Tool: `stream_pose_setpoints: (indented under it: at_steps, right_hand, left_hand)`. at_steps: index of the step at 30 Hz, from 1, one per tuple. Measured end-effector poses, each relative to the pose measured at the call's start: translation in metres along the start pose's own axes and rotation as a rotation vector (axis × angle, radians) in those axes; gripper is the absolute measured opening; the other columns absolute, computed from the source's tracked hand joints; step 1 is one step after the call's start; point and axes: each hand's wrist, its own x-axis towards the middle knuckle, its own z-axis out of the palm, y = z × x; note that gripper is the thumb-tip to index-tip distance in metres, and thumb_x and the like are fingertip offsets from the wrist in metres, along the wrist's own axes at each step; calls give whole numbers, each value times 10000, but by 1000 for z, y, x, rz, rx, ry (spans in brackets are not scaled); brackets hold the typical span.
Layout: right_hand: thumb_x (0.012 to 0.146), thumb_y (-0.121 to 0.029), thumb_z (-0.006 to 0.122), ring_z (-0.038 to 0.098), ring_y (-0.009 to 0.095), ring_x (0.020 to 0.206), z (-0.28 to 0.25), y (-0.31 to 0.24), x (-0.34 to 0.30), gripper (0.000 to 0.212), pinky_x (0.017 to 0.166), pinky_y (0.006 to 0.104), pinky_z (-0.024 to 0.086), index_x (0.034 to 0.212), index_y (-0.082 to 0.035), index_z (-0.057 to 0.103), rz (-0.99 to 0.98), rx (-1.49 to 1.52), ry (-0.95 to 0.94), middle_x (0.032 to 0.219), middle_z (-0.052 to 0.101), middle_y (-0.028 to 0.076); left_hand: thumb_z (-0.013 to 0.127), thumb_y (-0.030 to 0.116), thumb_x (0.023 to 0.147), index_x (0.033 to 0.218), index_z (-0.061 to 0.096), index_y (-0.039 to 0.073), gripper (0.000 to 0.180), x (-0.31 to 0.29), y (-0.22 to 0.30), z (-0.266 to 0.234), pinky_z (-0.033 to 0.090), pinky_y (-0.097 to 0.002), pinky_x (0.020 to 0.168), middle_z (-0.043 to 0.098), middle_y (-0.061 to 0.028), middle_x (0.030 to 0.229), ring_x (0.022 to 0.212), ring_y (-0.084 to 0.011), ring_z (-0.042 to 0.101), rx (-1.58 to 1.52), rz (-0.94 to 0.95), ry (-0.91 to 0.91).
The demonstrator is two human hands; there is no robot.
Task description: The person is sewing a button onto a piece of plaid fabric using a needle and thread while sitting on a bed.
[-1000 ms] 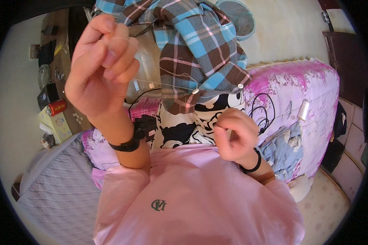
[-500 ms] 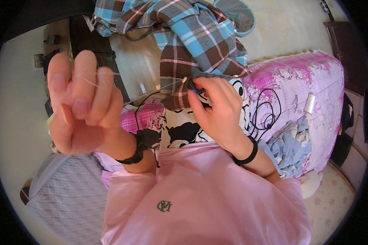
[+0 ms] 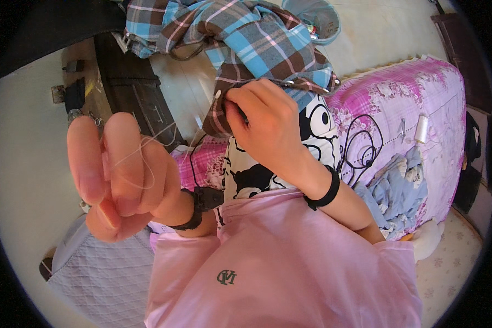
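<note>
Close to the camera on the left, my left hand (image 3: 127, 174) is closed, thumb tip pressed against the curled fingers. Fine white thread (image 3: 152, 176) trails from it in slack loops; a needle, if there is one, cannot be made out. Over my lap, my right hand (image 3: 270, 131) pinches the edge of a blue, brown and grey plaid shirt (image 3: 262, 44), its back turned up and its fingertips mostly hidden. A small white button (image 3: 218, 94) shows on the shirt's edge beside the right fingers. The shirt drapes from my knees away to the far side.
On the pink floral bedcover (image 3: 437, 90) at right lie a white thread spool (image 3: 421, 129), small metal snips (image 3: 402, 129), a coiled black cable (image 3: 361, 156) and crumpled grey-blue cloth (image 3: 396, 188). A lined bin (image 3: 327, 24) stands at the far side; dark wooden furniture (image 3: 131, 101) is at left.
My left hand has come lower and its fingers have curled in more. The thread, stretched toward the shirt before, now hangs in loose loops. My right hand has shifted left and rolled over with the shirt edge.
</note>
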Motion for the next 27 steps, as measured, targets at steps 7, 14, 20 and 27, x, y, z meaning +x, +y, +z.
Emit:
stream_pose_setpoints:
  at_steps: [7, 14, 20, 27]
  right_hand:
    - [801, 75, 649, 637, 346, 765, -42, -16, 4, 206, 668, 421, 513, 991, -6, 645, 174, 208, -50, 862, 654, 142]
    - [874, 69, 631, 568, 119, 652, -88, -17, 3, 223, 586, 250, 438, 1083, -9, 634, 451, 191, -102, 776, 628, 52]
    - [912, 78, 629, 513, 21, 690, -99, -7, 3, 284, 619, 182, 391, 1181, -4, 591, 585, 332, -56, 764, 592, -29]
    - [908, 67, 658, 520, 27, 713, -111, 0, 4, 268, 641, 191, 382, 1161, -6, 609, 498, 155, -24, 800, 623, -22]
  left_hand:
    - [558, -20, 927, 1025, 447, 88, 184, -5, 24, -5, 316, -238, 494, 444, -74, 909, 693, -112, 419, 48, 74, 133]
    - [532, -2, 935, 1019, 447, 76, 143, -2, 24, -16, 339, -246, 526, 448, -75, 885, 692, -123, 412, 44, 139, 175]
    - [514, 14, 940, 1034, 445, 71, 130, -3, 19, -20, 347, -267, 580, 456, -76, 879, 701, -118, 394, 88, 105, 178]
    - [504, 36, 943, 1057, 448, 58, 129, -2, 10, -27, 333, -258, 590, 449, -57, 851, 693, -111, 383, 92, 111, 225]
